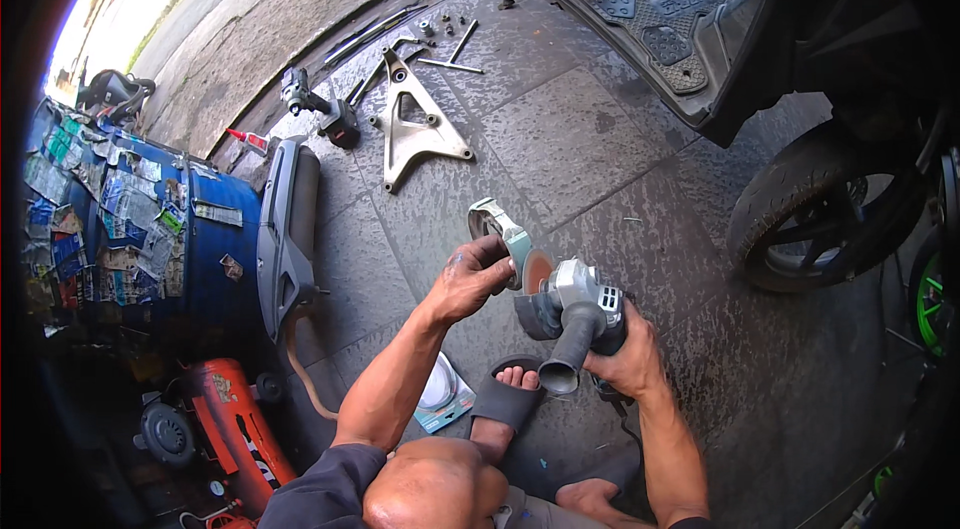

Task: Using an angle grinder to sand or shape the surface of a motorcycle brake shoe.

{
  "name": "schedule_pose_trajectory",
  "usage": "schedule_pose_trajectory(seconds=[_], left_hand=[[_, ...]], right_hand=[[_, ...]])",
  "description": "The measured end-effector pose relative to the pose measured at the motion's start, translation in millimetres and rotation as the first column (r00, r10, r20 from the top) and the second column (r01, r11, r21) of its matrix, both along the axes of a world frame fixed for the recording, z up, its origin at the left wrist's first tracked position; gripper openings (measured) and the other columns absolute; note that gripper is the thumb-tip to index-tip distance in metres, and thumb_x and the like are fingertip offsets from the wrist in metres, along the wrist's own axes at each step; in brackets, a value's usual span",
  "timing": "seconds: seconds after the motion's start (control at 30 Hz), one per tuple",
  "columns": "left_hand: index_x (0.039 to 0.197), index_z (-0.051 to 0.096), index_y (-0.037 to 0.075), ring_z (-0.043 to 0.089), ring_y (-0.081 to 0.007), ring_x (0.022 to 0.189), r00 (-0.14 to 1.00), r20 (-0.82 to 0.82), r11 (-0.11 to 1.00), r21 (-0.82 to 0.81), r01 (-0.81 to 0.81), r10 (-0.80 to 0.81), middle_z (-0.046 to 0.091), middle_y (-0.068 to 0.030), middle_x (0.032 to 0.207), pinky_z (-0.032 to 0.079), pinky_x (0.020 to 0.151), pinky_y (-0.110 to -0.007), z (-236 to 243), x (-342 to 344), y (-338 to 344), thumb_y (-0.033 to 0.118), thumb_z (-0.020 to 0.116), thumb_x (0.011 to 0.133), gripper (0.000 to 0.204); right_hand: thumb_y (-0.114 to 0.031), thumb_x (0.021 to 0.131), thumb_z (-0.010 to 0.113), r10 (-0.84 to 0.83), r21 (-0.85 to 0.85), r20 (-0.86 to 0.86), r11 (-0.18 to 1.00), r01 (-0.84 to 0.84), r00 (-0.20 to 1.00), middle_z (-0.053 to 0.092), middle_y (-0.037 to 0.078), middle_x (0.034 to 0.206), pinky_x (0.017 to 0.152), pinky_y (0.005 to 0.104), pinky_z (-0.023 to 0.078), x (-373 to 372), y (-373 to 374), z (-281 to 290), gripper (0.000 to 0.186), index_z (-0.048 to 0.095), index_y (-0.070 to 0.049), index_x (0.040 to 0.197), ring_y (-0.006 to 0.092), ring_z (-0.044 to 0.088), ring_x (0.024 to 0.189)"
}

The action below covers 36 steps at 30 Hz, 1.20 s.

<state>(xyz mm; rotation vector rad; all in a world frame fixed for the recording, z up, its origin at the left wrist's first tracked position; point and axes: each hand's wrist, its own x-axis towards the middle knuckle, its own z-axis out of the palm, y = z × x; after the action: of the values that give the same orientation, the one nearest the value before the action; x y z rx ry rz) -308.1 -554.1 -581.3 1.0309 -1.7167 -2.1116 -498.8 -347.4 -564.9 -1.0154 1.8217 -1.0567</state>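
Observation:
My right hand (632, 354) is wrapped round the body of a grey angle grinder (578, 287), with a black side handle (568, 349) pointing back toward me. A reddish-brown disc (537, 270) is fitted on its left side. In my left hand (464, 281), pinched between thumb and fingers, is a curved pale metal part (510, 231), raised above the floor. The disc is right beside this part's lower end; whether they touch I cannot tell. My fingers hide some of the part. A cord (632, 426) trails down from the grinder.
A triangular metal bracket (394, 144), a cordless impact wrench (325, 116) and loose bolts lie ahead. An exhaust muffler (290, 229) leans by a blue drum (218, 239). Left are a red air tank (240, 429) and, by my foot, a packet (445, 407). A scooter (640, 19) stands right.

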Motion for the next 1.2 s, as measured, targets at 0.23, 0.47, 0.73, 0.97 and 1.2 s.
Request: schedule_pose_trajectory(seconds=[0.23,0.47,0.73,0.97,1.2], left_hand=[[0.117,0.063,0.0,0.056,-0.0078,0.084,0.998,-0.063,0.999,0.048,-0.005,0.008,0.066,-0.0008,0.1,0.048,0.073,-0.027,4.6,-2.6,4.1,0.032,0.066,0.097,0.038],[0.121,0.062,0.0,0.057,-0.0086,0.088,0.998,-0.03,0.999,0.002,0.053,-0.053,0.067,-0.0011,0.103,0.049,0.077,-0.028,10.4,-2.7,1.3,0.033,0.066,0.098,0.04],[0.116,0.063,-0.001,0.058,-0.0093,0.086,0.999,-0.023,0.997,-0.072,0.041,-0.043,0.067,-0.0022,0.099,0.05,0.076,-0.029,2.9,-3.7,2.3,0.033,0.065,0.098,0.039],[0.112,0.064,-0.002,0.059,-0.0109,0.085,0.999,0.002,0.989,-0.135,0.052,-0.052,0.067,-0.0036,0.095,0.05,0.076,-0.03,2.9,-1.5,-0.2,0.028,0.064,0.098,0.033],[0.114,0.064,-0.003,0.061,-0.0124,0.091,0.997,0.038,0.989,-0.129,0.065,-0.06,0.069,-0.0054,0.1,0.052,0.081,-0.032,4.7,-4.5,1.7,0.022,0.063,0.098,0.029]], right_hand=[[-0.038,0.063,0.09,-0.012,-0.026,-0.004,1.0,0.012,1.0,0.071,0.024,0.101,0.085,0.0455,0.055,2.0,-0.3,-0.4,0.072,0.059,0.002,0.114,0.0407,0.07,0.099],[-0.039,0.063,0.09,-0.006,-0.031,0.002,0.999,0.007,1.0,0.071,0.023,0.101,0.084,0.0454,0.056,-0.4,-0.3,0.1,0.073,0.059,0.002,0.115,0.0405,0.07,0.099],[-0.038,0.063,0.09,0.015,-0.021,0.0,1.0,-0.015,1.0,0.071,0.023,0.099,0.083,0.0442,0.056,0.6,-3.0,4.4,0.072,0.059,0.003,0.114,0.0389,0.071,0.096],[-0.038,0.064,0.09,0.016,-0.041,0.036,0.999,-0.015,0.999,0.071,0.023,0.098,0.083,0.0443,0.056,-1.1,-3.9,5.2,0.071,0.059,0.003,0.113,0.0387,0.071,0.096],[-0.038,0.065,0.09,0.027,-0.051,0.029,0.998,-0.025,0.999,0.071,0.023,0.099,0.083,0.0441,0.056,-0.6,-4.9,8.6,0.071,0.059,0.003,0.113,0.0382,0.071,0.096]])
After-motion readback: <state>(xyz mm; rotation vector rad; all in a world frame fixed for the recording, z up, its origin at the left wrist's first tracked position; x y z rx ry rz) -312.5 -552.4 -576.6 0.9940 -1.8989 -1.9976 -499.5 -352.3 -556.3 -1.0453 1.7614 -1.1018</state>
